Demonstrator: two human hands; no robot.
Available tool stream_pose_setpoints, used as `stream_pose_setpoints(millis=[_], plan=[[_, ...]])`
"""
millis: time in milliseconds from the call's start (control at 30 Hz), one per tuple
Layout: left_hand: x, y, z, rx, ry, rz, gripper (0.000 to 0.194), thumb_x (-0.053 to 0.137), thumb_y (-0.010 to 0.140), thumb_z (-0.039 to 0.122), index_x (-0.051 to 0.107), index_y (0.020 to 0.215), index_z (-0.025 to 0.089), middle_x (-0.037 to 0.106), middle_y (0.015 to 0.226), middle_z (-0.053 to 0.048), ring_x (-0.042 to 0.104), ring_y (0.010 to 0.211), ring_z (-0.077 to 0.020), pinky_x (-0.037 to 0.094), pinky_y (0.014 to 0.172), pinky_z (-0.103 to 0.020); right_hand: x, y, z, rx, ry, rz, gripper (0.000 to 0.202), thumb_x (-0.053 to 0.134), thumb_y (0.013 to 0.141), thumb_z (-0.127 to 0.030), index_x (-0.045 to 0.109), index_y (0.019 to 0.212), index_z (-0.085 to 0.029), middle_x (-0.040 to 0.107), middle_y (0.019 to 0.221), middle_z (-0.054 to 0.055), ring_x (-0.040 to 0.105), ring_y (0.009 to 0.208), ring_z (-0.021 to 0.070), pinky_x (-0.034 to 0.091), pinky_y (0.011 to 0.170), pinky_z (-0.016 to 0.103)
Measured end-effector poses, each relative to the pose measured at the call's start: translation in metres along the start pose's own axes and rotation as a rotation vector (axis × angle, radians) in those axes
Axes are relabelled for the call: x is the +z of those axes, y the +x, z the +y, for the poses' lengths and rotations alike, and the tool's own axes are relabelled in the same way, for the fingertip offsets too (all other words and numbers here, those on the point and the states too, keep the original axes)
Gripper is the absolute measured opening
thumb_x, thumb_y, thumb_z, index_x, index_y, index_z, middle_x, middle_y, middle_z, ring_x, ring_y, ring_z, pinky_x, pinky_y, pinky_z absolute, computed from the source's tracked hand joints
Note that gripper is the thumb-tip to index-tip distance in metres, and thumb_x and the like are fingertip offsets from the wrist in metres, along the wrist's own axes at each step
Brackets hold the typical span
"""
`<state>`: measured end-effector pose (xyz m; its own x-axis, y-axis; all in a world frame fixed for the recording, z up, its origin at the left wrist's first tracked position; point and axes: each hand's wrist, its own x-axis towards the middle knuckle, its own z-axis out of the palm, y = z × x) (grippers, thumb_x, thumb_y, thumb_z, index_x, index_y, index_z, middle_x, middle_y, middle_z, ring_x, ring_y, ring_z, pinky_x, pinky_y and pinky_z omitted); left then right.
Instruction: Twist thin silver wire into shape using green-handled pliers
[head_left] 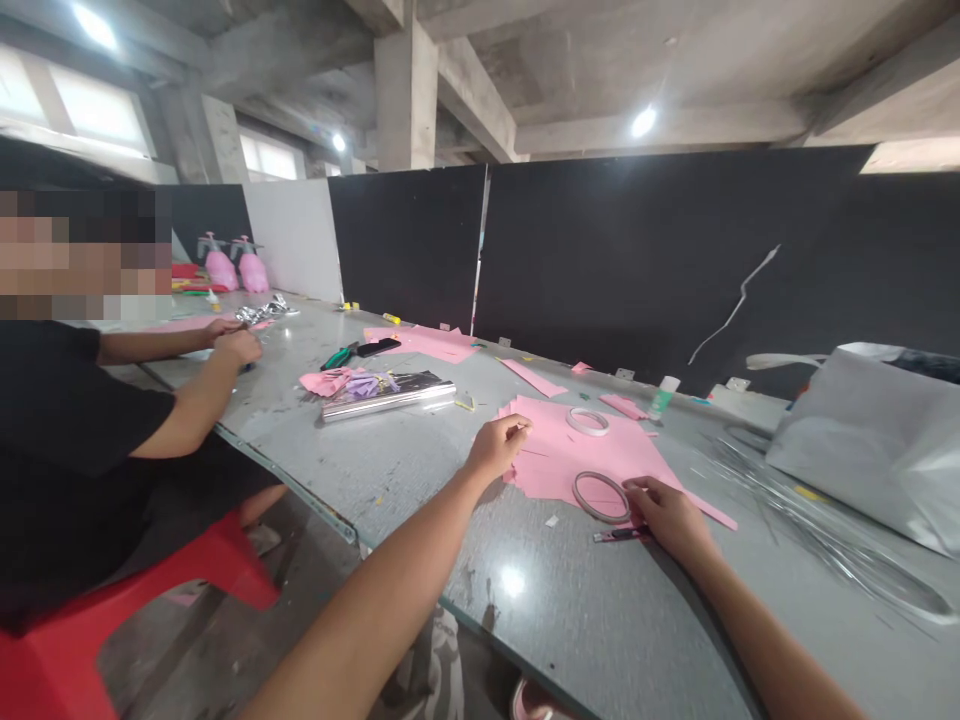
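Two bare hands are working over a grey bench [420,460] whose scuffed, speckled top is catching a bright reflection near its front edge. A stack of pink sheets [544,455] is lying in front of the person, and the left hand [496,448] is hovering at the sheets' left edge. Its thumb and forefinger are curling towards each other; whether they are gripping anything, I cannot tell. The right hand [670,512] is reaching to the right side of a brownish tape ring [576,488], which is lying at the near edge of the sheets. Its fingers are bending at the ring's rim, but I cannot tell whether they are clamping it. A utility cutter [616,536] is lying partly beneath that hand, and a white tape ring [587,432] is resting farther back on the pink.

To the right, thin wires [825,550] are spreading in front of a pale bag [862,440]. To the left, a silvery foil roll [390,400] is lying beside crumpled pink and purple pieces [330,381]. Black panels [600,250] are standing along the far side of the bench, and concrete beams and a column [405,100] are rising behind, with lamps [643,122] glowing overhead. On the left, a co-worker [67,430] in black is sitting on a red stool [187,590], handling something small near crinkled foil [262,310]. Two pink spray bottles [253,272] are standing beyond.
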<state>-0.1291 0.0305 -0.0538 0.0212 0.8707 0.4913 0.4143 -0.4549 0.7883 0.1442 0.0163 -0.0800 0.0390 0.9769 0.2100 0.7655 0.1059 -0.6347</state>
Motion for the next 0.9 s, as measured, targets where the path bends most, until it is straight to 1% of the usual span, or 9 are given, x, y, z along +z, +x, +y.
stream_pose_setpoints(millis=[100, 167, 367, 633, 700, 733, 800, 867, 900], plan=[[0.001, -0.002, 0.002, -0.001, 0.041, -0.047, 0.030, 0.042, 0.088, 0.026, 0.070, 0.099, 0.020, 0.048, 0.051, 0.006, 0.045, 0.051, -0.0110, 0.034, 0.057, -0.022, 0.000, 0.000, -0.001, -0.022, -0.017, -0.008, 0.045, 0.040, 0.072, -0.054, 0.069, 0.074, -0.020, 0.069, 0.065, 0.006, 0.063, 0.070, 0.0248, 0.042, 0.064, 0.033], [0.003, -0.003, 0.004, -0.010, 0.048, -0.063, 0.032, 0.040, 0.089, 0.024, 0.069, 0.101, 0.021, 0.049, 0.052, 0.006, 0.045, 0.051, -0.0109, 0.034, 0.057, -0.022, 0.000, 0.000, -0.001, -0.024, -0.017, -0.019, 0.044, 0.041, 0.072, -0.054, 0.069, 0.073, -0.021, 0.069, 0.064, 0.005, 0.063, 0.069, 0.0247, 0.042, 0.064, 0.032], [0.003, -0.001, 0.004, -0.044, 0.035, -0.010, 0.031, 0.039, 0.084, 0.019, 0.068, 0.098, 0.019, 0.048, 0.053, 0.006, 0.046, 0.052, -0.0112, 0.035, 0.057, -0.021, -0.002, 0.001, -0.001, -0.028, 0.016, -0.026, 0.038, 0.043, 0.072, -0.049, 0.069, 0.073, -0.021, 0.068, 0.061, 0.003, 0.062, 0.064, 0.0225, 0.042, 0.061, 0.031], [0.004, -0.001, 0.004, -0.016, 0.043, -0.053, 0.030, 0.044, 0.081, 0.021, 0.071, 0.095, 0.018, 0.050, 0.053, 0.005, 0.047, 0.052, -0.0117, 0.035, 0.055, -0.022, -0.001, -0.002, -0.003, 0.018, 0.027, -0.040, 0.035, 0.045, 0.072, -0.044, 0.069, 0.077, -0.020, 0.065, 0.059, 0.003, 0.062, 0.063, 0.0227, 0.041, 0.060, 0.031], [0.004, -0.001, 0.004, -0.019, 0.041, -0.041, 0.030, 0.044, 0.082, 0.022, 0.071, 0.095, 0.018, 0.049, 0.053, 0.005, 0.046, 0.052, -0.0116, 0.034, 0.054, -0.022, -0.006, -0.002, -0.010, 0.036, 0.063, 0.032, 0.033, 0.045, 0.071, -0.041, 0.068, 0.081, -0.020, 0.063, 0.058, 0.003, 0.060, 0.063, 0.0229, 0.041, 0.061, 0.032], [0.004, -0.001, 0.004, -0.023, 0.041, -0.039, 0.030, 0.044, 0.082, 0.022, 0.071, 0.094, 0.018, 0.049, 0.052, 0.005, 0.046, 0.052, -0.0116, 0.034, 0.054, -0.022, -0.011, -0.003, -0.018, 0.037, 0.095, 0.111, 0.032, 0.045, 0.070, -0.038, 0.067, 0.083, -0.019, 0.063, 0.060, 0.004, 0.059, 0.063, 0.0227, 0.042, 0.062, 0.032], [0.004, 0.000, 0.003, -0.029, 0.041, -0.047, 0.031, 0.043, 0.083, 0.022, 0.070, 0.095, 0.017, 0.048, 0.052, 0.005, 0.046, 0.051, -0.0113, 0.034, 0.054, -0.022, -0.022, -0.011, -0.042, 0.001, 0.193, 0.341, 0.026, 0.045, 0.069, -0.033, 0.062, 0.084, -0.020, 0.064, 0.071, 0.007, 0.058, 0.069, 0.0220, 0.044, 0.069, 0.034], [0.005, 0.001, 0.002, -0.029, 0.041, -0.063, 0.030, 0.043, 0.082, 0.022, 0.070, 0.095, 0.017, 0.048, 0.052, 0.005, 0.045, 0.051, -0.0110, 0.034, 0.054, -0.022, -0.033, -0.032, -0.075, -0.120, 0.414, 0.509, 0.023, 0.049, 0.067, -0.028, 0.054, 0.088, -0.021, 0.063, 0.082, 0.007, 0.058, 0.075, 0.0211, 0.046, 0.075, 0.035], [0.005, 0.001, 0.002, -0.026, 0.042, -0.067, 0.030, 0.043, 0.082, 0.022, 0.070, 0.095, 0.017, 0.047, 0.053, 0.005, 0.045, 0.051, -0.0110, 0.034, 0.054, -0.022, -0.037, -0.048, -0.093, -0.223, 0.577, 0.530, 0.024, 0.051, 0.067, -0.025, 0.050, 0.092, -0.023, 0.060, 0.081, 0.005, 0.058, 0.075, 0.0204, 0.047, 0.075, 0.036]])
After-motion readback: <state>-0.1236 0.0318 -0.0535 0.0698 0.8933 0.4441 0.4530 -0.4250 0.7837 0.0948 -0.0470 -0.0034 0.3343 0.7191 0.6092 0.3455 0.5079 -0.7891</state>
